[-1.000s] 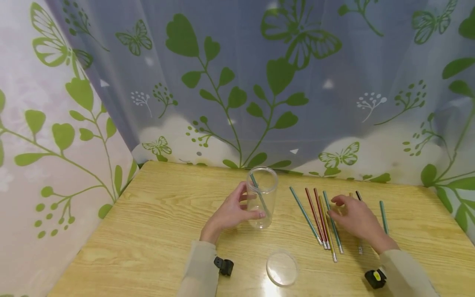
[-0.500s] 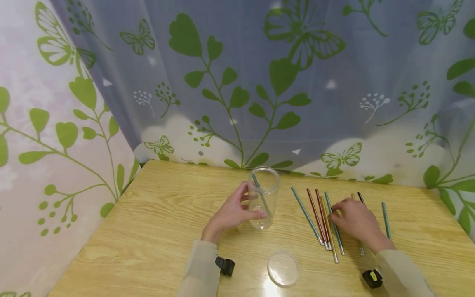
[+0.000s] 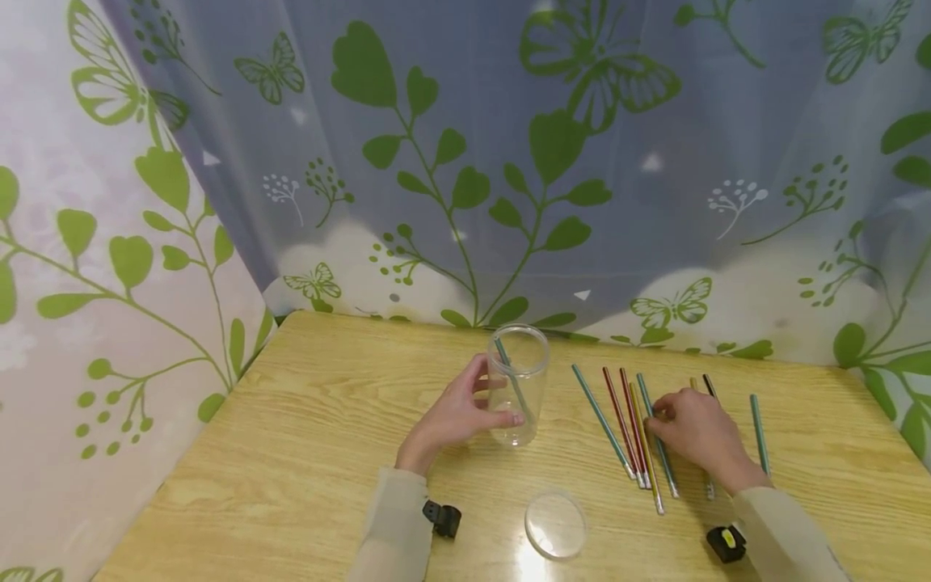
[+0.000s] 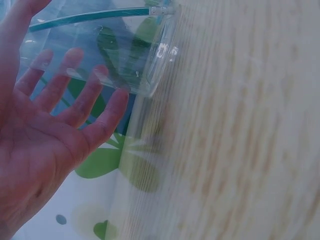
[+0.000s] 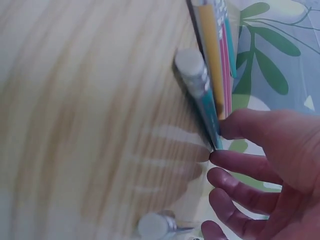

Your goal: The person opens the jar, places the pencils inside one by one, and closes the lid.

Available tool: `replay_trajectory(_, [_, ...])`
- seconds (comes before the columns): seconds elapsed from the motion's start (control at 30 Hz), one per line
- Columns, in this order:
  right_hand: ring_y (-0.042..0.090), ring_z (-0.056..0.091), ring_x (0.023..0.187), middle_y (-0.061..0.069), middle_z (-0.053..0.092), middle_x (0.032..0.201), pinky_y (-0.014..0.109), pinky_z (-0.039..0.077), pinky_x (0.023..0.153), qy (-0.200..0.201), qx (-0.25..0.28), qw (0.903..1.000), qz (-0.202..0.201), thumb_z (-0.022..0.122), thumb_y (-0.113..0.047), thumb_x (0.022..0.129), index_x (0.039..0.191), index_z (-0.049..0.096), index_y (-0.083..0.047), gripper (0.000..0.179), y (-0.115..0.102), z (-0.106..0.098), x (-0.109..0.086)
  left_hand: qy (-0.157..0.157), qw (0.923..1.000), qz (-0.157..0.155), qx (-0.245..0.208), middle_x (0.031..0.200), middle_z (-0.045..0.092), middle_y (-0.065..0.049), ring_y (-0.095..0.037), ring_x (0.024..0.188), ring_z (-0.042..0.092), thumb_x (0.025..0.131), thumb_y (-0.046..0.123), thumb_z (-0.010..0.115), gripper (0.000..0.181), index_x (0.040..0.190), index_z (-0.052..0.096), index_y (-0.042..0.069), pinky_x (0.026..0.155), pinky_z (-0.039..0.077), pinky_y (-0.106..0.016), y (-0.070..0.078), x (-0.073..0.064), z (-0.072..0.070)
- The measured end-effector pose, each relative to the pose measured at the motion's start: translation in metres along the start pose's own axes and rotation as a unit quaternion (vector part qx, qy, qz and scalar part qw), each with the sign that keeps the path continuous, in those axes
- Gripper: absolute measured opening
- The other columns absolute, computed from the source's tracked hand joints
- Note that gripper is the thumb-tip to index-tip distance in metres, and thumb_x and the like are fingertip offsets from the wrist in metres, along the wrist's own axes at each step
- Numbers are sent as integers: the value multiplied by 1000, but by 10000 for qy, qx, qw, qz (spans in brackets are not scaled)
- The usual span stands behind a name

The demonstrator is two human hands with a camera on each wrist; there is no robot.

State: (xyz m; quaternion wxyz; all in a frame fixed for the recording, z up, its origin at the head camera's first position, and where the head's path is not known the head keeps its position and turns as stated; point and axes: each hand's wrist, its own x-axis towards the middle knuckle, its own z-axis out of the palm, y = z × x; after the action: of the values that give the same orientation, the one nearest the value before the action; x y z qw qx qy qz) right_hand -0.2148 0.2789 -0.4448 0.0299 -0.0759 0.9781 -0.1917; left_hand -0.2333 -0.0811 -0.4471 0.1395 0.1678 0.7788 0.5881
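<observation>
A clear plastic jar (image 3: 537, 398) stands upright on the table, its mouth uncovered. Around its near left side my left hand (image 3: 452, 416) holds it, thumb in front and fingers behind. One teal pencil (image 4: 90, 18) leans inside the jar, eraser end down. My right hand (image 3: 694, 428) is over the row of pencils on the right. Thumb and index finger pinch another teal pencil (image 5: 206, 107), which lies on the table with its white eraser toward me. The other fingers of that hand are loosely bent, holding nothing.
Left of the pinched pencil lie a teal pencil (image 3: 602, 420), two red ones and a yellow one (image 3: 646, 453). A black pencil (image 3: 709, 386) and a gold one are partly under my right hand. Farther right is another teal pencil (image 3: 759, 428). A round clear lid (image 3: 556, 525) lies in front.
My right hand has lowered slightly onto the teal pencil, and its thumb and index finger have closed on it. My left hand and the jar have stayed put.
</observation>
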Motion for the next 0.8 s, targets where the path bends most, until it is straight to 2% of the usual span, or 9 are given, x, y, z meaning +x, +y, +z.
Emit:
replay_trajectory(0.13, [24, 68, 77, 19, 75, 97, 39, 54, 60, -43, 246, 9994, 250, 71, -20, 93, 107, 74, 4, 28, 0, 0, 1, -15, 10000, 51, -8, 152, 47, 7, -25, 143, 48, 81, 30, 88, 79, 147, 44, 25, 114, 46, -51, 0, 0, 0])
replay_trajectory(0.23, [26, 68, 79, 16, 74, 94, 43, 56, 65, -14, 446, 9981, 430, 71, -19, 93, 106, 74, 4, 26, 1, 0, 1, -13, 10000, 16, -18, 152, 47, 8, -25, 143, 48, 81, 31, 89, 79, 146, 44, 27, 113, 47, -51, 1, 0, 0])
replay_trajectory(0.37, [23, 66, 75, 16, 74, 92, 39, 54, 62, 37, 568, 9968, 568, 72, -19, 91, 103, 74, 3, 25, 1, 0, 1, 1, 10000, -36, -26, 151, 47, 10, -23, 142, 49, 80, 32, 89, 79, 145, 45, 30, 114, 47, -49, 1, 0, 0])
replay_trajectory(0.6, [20, 66, 72, 19, 75, 95, 33, 50, 58, 65, 761, 9936, 832, 69, -20, 91, 105, 71, 1, 26, 0, -1, 0, -14, 10000, 36, -51, 151, 48, 9, -23, 142, 49, 80, 30, 89, 82, 148, 43, 24, 114, 47, -48, -1, 0, 0])
replay_trajectory(0.8, [18, 65, 71, 18, 75, 95, 32, 50, 57, 185, 929, 9927, 745, 69, -20, 91, 108, 71, 1, 27, -1, -4, -3, 29, 10000, 11, -45, 150, 48, 11, -22, 141, 49, 79, 31, 90, 75, 141, 47, 36, 113, 48, -48, 0, 0, 0])
